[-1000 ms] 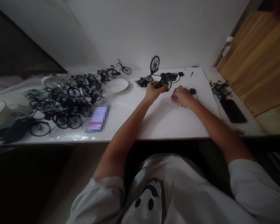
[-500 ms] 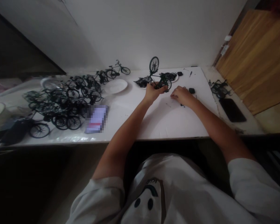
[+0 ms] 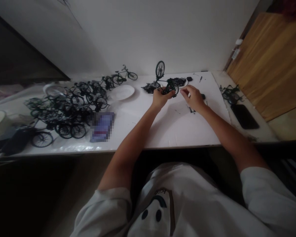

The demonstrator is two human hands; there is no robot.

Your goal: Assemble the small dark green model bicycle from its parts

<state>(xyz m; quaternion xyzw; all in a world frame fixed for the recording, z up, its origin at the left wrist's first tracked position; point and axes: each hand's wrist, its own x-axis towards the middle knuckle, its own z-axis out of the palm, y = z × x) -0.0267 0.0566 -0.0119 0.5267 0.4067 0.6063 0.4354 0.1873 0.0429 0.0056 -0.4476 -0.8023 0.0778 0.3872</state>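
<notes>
My left hand (image 3: pixel 161 98) grips a dark miniature bicycle (image 3: pixel 165 81) tilted above the white tabletop, one wheel pointing up and the other beside my thumb. Just right of that lower wheel is my right hand (image 3: pixel 192 97), its thumb and forefinger drawn together in a pinch. Whatever lies between those fingertips is too small to make out. Behind the held bicycle are two heaps of black parts, a left one (image 3: pixel 148 87) and a right one (image 3: pixel 180 81). A small dark part (image 3: pixel 192 109) lies under my right wrist.
Many finished miniature bicycles (image 3: pixel 71 98) crowd the left of the table, with one standing apart (image 3: pixel 124 75) at the back. A white plate (image 3: pixel 123 92) sits left of my hands. On the right are a black phone (image 3: pixel 244 116) and more dark parts (image 3: pixel 230 93).
My right hand has lifted slightly up and away from the tabletop, its fingers now level with the lower wheel. The bicycle in my left hand has shifted a little left.
</notes>
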